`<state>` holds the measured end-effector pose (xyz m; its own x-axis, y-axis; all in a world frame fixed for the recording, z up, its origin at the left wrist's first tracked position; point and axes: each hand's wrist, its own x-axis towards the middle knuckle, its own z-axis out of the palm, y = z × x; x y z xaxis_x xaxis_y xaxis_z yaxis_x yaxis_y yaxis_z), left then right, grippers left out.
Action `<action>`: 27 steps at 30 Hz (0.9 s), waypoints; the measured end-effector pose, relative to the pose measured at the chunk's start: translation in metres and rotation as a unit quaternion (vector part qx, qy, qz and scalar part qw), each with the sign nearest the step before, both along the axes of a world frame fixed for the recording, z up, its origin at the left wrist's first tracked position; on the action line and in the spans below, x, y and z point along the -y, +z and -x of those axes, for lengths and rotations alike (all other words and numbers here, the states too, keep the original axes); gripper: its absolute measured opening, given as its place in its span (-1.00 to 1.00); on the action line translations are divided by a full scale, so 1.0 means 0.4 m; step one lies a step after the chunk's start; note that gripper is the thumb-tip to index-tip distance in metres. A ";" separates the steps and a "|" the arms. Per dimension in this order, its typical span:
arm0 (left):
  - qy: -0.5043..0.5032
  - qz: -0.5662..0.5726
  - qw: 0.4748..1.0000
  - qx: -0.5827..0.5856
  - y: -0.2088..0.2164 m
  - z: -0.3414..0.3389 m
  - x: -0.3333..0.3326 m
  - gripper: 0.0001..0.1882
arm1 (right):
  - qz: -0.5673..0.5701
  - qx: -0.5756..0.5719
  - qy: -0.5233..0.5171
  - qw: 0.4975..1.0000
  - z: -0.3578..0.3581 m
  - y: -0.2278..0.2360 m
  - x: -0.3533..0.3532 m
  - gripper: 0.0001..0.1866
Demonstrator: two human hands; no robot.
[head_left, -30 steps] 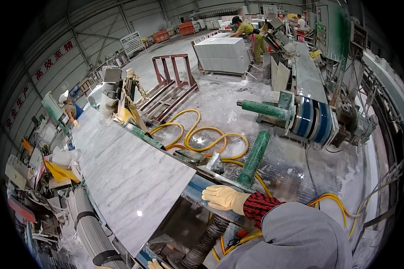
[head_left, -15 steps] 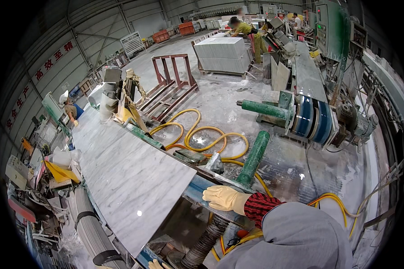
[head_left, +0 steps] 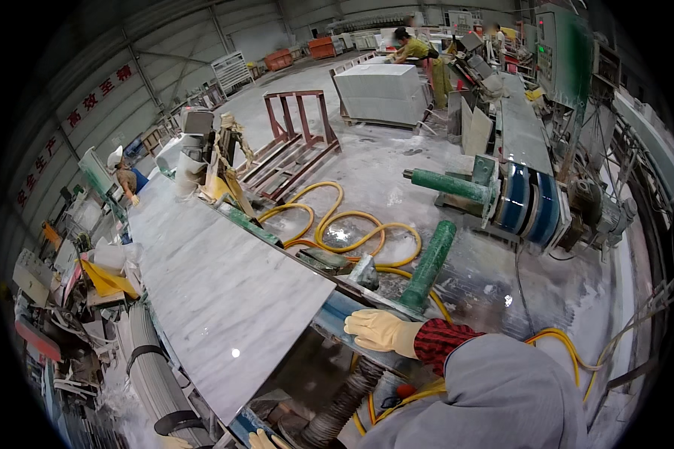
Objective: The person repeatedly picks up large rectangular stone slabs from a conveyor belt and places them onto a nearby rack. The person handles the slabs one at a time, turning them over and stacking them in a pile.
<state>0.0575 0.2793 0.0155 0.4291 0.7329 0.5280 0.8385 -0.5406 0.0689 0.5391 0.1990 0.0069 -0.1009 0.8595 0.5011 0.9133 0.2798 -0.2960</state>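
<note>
My right hand, in a cream rubber glove with a red-and-black checked cuff, lies flat with fingers stretched out. It rests on the blue belt just beyond the near right corner of a polished white-grey marble slab. At the bottom edge, cream gloved fingers of my left hand rest, extended, on blue belt by the slab's near corner; the rest of that hand is out of frame. Another gloved bit shows further left, and whose it is I cannot tell. A dark ribbed hose runs between the belts.
Green roller posts and a looped yellow hose lie to the right of the slab. Bundled grey strips run along its left. A person stands at its far end. Beyond are a red-brown frame and stacked slabs.
The view has shifted a little, so the scene sits slightly further right. Both my hands keep their places by the slab. The slab shows no clear movement along the belts.
</note>
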 end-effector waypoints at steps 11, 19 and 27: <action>0.023 0.098 0.995 -0.010 -0.049 0.037 -0.059 -0.44 | 0.003 0.040 -0.043 0.998 -0.014 -0.008 -0.113 -0.57; 0.100 0.123 0.987 -0.022 -0.056 0.004 -0.277 -0.37 | 0.000 0.008 -0.038 0.999 -0.013 -0.022 -0.114 -0.57; 0.050 0.044 0.996 -0.052 -0.102 -0.020 -0.283 -0.41 | 0.037 0.012 -0.048 0.998 -0.005 -0.011 -0.105 -0.53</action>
<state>0.0654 0.3923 -0.0253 0.4002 0.8164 0.4163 0.8931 -0.4493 0.0224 0.5413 0.2412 0.0026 -0.0270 0.9002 0.4346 0.9420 0.1684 -0.2904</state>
